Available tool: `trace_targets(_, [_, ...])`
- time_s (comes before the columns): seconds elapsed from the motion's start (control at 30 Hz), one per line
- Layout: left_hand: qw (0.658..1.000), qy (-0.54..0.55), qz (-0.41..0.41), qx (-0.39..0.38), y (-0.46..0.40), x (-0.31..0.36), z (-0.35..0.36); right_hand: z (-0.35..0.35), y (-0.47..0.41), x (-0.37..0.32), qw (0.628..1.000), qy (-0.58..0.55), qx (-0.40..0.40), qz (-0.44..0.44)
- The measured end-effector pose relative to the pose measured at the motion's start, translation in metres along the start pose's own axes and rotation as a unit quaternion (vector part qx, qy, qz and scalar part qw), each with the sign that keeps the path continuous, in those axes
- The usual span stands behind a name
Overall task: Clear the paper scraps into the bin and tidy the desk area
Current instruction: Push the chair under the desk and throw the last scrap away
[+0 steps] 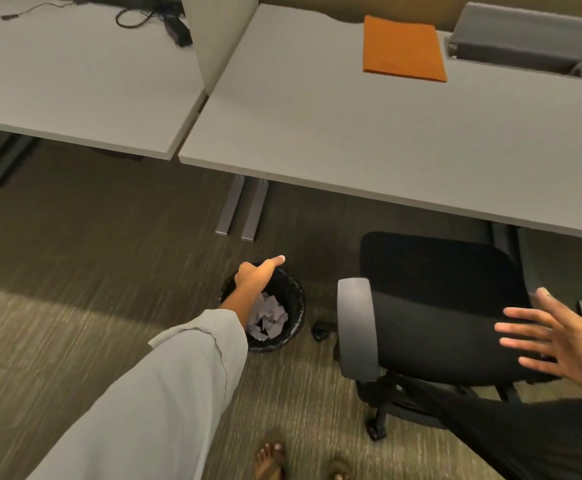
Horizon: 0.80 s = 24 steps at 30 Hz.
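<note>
A small black bin (296, 306) stands on the carpet in front of the desk, with crumpled pale paper scraps (270, 318) inside it. My left hand (256, 273) reaches out over the bin's far rim, index finger stretched forward, the other fingers curled, holding nothing. My right hand (559, 341) hovers at the right with fingers spread wide over the seat of the black office chair (435, 299), holding nothing. The grey desk (351, 133) carries no scraps that I can see.
An orange folder (403, 48) lies at the back of the desk beside an open grey cable hatch (525, 39). Black cables (157, 19) lie on the neighbouring desk at the left. A small dark object (320, 330) sits on the carpet between bin and chair. My sandalled feet (272, 460) are below.
</note>
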<state>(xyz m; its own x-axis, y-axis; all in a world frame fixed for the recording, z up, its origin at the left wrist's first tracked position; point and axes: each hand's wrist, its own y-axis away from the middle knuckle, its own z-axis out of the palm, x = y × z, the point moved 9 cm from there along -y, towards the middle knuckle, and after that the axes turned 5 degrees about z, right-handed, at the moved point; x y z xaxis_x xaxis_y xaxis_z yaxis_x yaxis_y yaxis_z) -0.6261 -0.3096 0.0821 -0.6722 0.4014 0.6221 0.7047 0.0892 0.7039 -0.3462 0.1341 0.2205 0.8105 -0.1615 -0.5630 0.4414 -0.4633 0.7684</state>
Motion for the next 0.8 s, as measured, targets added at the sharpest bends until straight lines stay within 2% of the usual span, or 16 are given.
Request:
trace_targets(0.17, [0.991, -0.081, 0.098, -0.051, 0.045, 0.049, 0.038, 0.002, 0.017, -0.006, 0.999, 0.038, -0.023, -0.022])
trace_targets(0.3, [0.949, -0.179, 0.212, -0.150, 0.113, 0.089, 0.100, -0.009, 0.052, -0.010, 0.996, 0.073, -0.024, -0.040])
trace_targets(0.47, [0.846, -0.263, 0.337, -0.319, 0.268, 0.119, 0.210, -0.074, 0.112, 0.014, 0.996, 0.079, 0.033, -0.030])
trace_targets(0.6, [0.744, -0.349, 0.400, -0.405, 0.396, 0.096, 0.289, -0.123, 0.148, 0.059, 0.990, 0.101, 0.093, -0.023])
trace_targets(0.67, [0.681, -0.418, 0.416, -0.433, 0.449, 0.072, 0.320, -0.143, 0.164, 0.075, 0.970, 0.198, 0.120, -0.071])
trace_targets(0.73, [0.620, -0.493, 0.432, -0.431, 0.481, 0.046, 0.341, -0.151, 0.172, 0.086, 0.934, 0.313, 0.135, -0.110])
trace_targets(0.8, [0.584, -0.553, 0.431, -0.410, 0.495, 0.023, 0.351, -0.160, 0.174, 0.097, 0.896, 0.400, 0.144, -0.132])
